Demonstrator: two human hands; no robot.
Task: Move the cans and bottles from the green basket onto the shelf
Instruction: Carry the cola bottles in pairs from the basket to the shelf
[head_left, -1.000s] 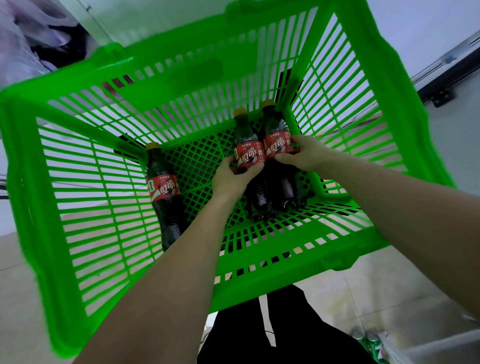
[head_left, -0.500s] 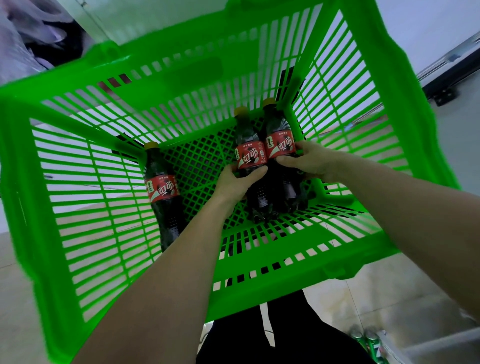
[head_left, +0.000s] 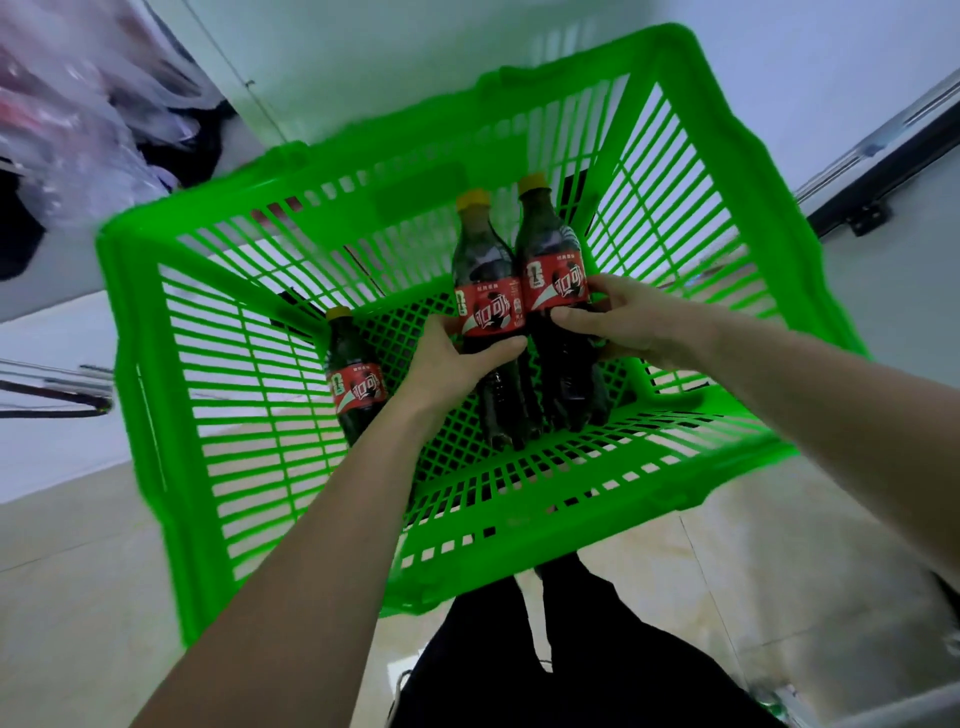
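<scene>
A green slatted basket (head_left: 218, 395) stands on the floor below me. Inside it are three dark cola bottles with yellow caps and red labels. My left hand (head_left: 452, 358) is closed around the middle bottle (head_left: 485, 291), and my right hand (head_left: 618, 325) grips the right bottle (head_left: 550, 260) beside it. Both held bottles are raised, with their caps near the basket's far rim. The third bottle (head_left: 356, 384) stands alone against the left wall of the basket. No shelf is in view.
Clear plastic bags (head_left: 67, 135) are heaped at the upper left. A dark metal rail (head_left: 883, 156) runs along the wall at the upper right. My dark trousers (head_left: 571, 654) are below the basket, on a pale tiled floor (head_left: 78, 597).
Both hands have lifted their bottles upward inside the basket, from its floor toward the far rim. The view has pulled back and shifted. The third bottle has stayed in place.
</scene>
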